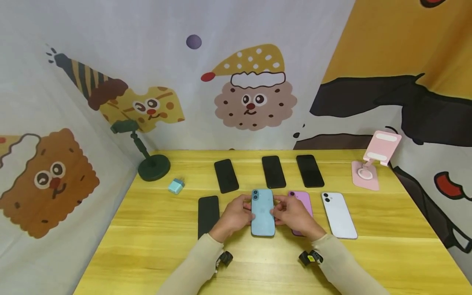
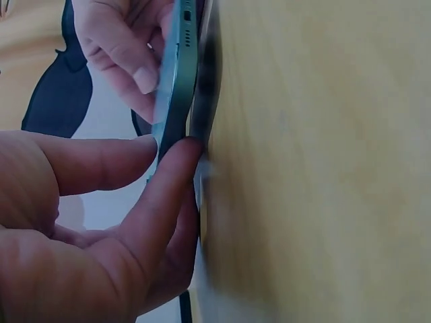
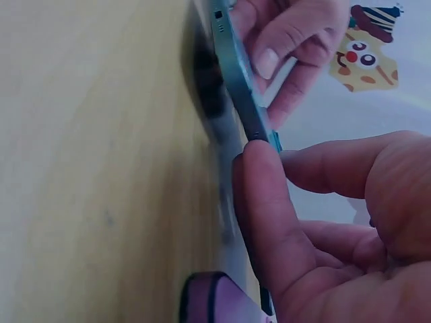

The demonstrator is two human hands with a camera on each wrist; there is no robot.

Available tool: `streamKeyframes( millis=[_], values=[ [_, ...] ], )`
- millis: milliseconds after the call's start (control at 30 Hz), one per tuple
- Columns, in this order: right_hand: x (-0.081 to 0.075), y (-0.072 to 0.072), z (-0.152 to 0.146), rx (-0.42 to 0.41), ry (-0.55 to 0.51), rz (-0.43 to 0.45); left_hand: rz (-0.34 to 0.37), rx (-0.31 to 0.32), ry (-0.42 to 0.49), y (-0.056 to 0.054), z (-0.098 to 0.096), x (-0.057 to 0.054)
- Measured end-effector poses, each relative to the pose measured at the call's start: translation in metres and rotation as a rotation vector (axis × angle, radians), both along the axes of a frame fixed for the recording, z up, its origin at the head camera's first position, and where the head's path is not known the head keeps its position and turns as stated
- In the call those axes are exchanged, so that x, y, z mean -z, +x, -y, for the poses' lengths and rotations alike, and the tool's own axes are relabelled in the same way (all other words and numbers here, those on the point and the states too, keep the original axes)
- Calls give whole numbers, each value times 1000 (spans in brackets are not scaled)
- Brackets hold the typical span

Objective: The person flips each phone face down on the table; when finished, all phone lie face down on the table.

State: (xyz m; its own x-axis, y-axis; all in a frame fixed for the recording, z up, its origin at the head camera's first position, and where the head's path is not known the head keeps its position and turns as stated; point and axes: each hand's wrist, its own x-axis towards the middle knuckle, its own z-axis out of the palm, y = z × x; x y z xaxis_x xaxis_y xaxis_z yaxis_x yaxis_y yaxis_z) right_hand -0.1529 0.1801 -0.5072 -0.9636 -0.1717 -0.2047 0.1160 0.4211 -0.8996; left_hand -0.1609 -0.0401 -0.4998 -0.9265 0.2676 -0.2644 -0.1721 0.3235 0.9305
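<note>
Blue phone sitting just left of purple phone; left hand and right hand pinching opposite edges. Seemingly raising or lowering step; next move likely calling for even, level grip.

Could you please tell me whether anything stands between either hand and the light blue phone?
Nothing visible does: the left hand and right hand both pinch the light blue phone directly, at opposite long edges.
</note>
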Motion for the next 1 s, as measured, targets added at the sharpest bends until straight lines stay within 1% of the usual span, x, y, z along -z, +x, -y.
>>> streamKeyframes(
  millis=[133,267,400,567,667,767,833,1000],
  values=[
    [1,-2,1,-8,90,-38,-75,12,-101,-2,-2,-1],
    [1,-2,3,1,136,-57,-89,32,-155,-4,-2,-2],
    [1,-5,5,17,164,-65,-94,48,-171,-5,-2,-2],
    [0,-8,6,33,147,-47,-129,76,-173,-6,-2,-3],
    [0,-8,6,48,137,-23,-152,101,-193,-6,-2,-3],
    [0,-9,6,67,114,5,-164,107,-222,-6,-2,-3],
    [0,-10,6,80,97,22,-160,100,-236,-6,-2,-3],
    [-1,-8,7,97,84,49,-122,85,-216,-5,-1,-5]
  ],
)
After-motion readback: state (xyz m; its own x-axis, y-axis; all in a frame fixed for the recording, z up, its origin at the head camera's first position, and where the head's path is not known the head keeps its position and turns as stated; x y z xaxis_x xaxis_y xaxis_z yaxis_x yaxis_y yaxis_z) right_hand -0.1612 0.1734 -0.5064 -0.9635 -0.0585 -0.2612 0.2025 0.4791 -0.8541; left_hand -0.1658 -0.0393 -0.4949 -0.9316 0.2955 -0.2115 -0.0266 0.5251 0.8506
